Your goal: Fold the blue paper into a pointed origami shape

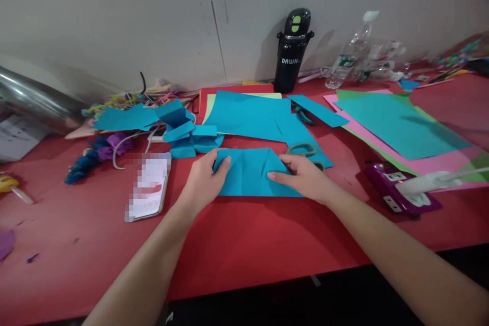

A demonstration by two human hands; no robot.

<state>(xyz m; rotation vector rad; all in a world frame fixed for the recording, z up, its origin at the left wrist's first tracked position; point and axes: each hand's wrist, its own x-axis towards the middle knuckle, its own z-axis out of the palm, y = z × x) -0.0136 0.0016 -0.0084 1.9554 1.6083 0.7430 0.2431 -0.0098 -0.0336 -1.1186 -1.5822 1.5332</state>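
Observation:
A creased sheet of blue paper (pixel 250 173) is held between my two hands above the red tabletop. My left hand (pixel 208 178) grips its left edge, thumb on top and fingers behind. At the right edge my right hand (pixel 301 175) pinches it, the thumb lying over the front. Fold lines run down the sheet near both hands. Scissors (pixel 301 150) with greenish handles lie just behind my right hand, their blades hidden. Several folded blue paper pieces (pixel 183 130) sit beyond my left hand.
A phone (pixel 151 186) lies left of my left arm. Blue sheets (pixel 248 114) are stacked behind my hands. At the back stand a black flask (pixel 293 53) and a plastic bottle (pixel 349 56). A purple power strip (pixel 401 191) and coloured paper (pixel 405 127) lie to the right.

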